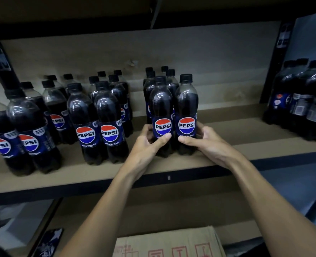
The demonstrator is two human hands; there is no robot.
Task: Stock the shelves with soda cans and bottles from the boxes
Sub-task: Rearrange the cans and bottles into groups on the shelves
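Two dark Pepsi bottles with black caps stand side by side near the front of the brown shelf [172,165]. My left hand [149,143] grips the left bottle [161,112] low down, thumb across its label. My right hand [203,140] grips the right bottle [186,108] the same way at its base. Both bottles stand upright on the shelf board, labels facing me. Several more bottles [169,78] stand in rows right behind them.
Rows of Pepsi bottles [97,123] fill the shelf's left half. A shrink-wrapped pack of bottles [301,101] sits at the far right, with bare shelf between it and my hands. A cardboard box [170,243] lies on the lower level below me.
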